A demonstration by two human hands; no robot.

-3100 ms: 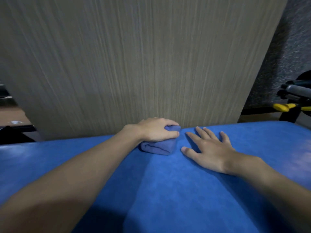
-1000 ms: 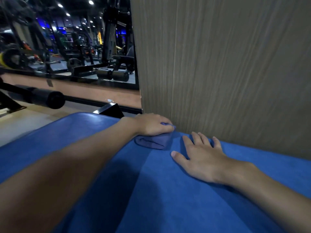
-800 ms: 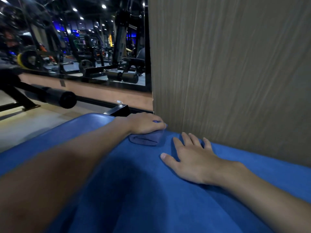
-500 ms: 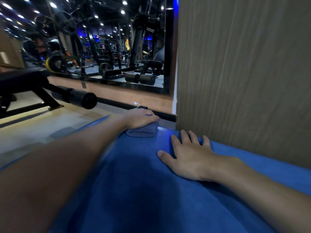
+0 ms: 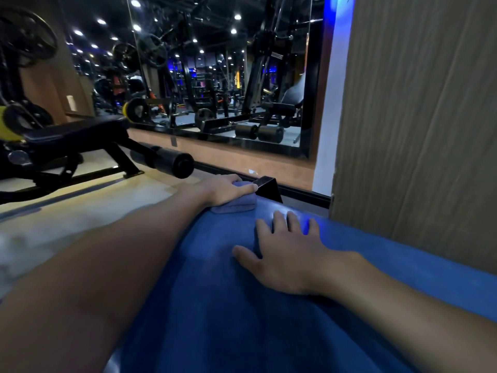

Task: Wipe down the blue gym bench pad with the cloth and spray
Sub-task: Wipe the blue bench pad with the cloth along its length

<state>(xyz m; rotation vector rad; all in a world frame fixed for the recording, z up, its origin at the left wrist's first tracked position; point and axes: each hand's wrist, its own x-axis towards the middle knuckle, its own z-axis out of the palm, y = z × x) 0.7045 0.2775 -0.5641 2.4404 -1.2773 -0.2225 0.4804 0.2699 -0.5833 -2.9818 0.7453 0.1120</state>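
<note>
The blue bench pad (image 5: 242,319) fills the lower middle and right of the head view. A folded purple-blue cloth (image 5: 236,205) lies at the pad's far left end, right at its edge. My left hand (image 5: 226,191) grips the cloth from above, fingers curled over its top. My right hand (image 5: 285,254) rests flat on the pad just right of the cloth, fingers spread and straight. No spray bottle is in view.
A wood-grain panel (image 5: 416,117) stands close behind the pad on the right. A black metal bracket (image 5: 267,188) sticks out past the cloth. On the left floor stands a black bench with a roller pad (image 5: 164,160). A wall mirror (image 5: 228,76) shows gym machines.
My left hand has slid the cloth leftward along the pad's far edge to its end. My right hand followed a little, staying flat. The view has turned left, away from the panel.
</note>
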